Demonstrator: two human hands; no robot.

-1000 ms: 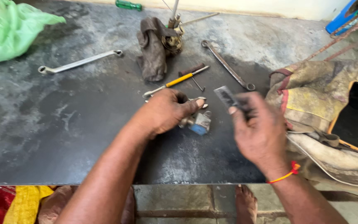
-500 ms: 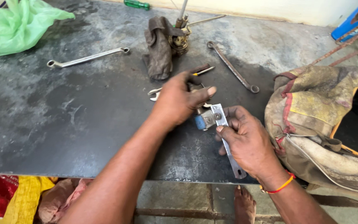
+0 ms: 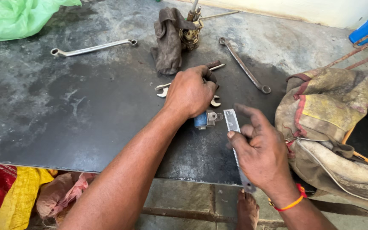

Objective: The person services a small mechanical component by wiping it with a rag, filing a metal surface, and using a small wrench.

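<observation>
On the desk (image 3: 64,110), a small valve part (image 3: 205,119) lies at centre. The left hand (image 3: 190,91) rests just behind it at 12 o'clock, over an open-end spanner (image 3: 165,87). The right hand (image 3: 260,149) holds a flat blade (image 3: 231,121) at 4 o'clock. A rag (image 3: 167,42) lies further back, a ring spanner (image 3: 92,47) at 10 o'clock, a bag (image 3: 333,127) at 3 o'clock.

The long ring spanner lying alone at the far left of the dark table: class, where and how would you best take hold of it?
Grip the long ring spanner at mid-shaft, coming from above with fingers across its narrow width. The shaft is straight, slim and lies flat on the table with bare surface either side; both ends widen into rings, which are less handy to pinch. The left hand is probably the nearer one.
</observation>
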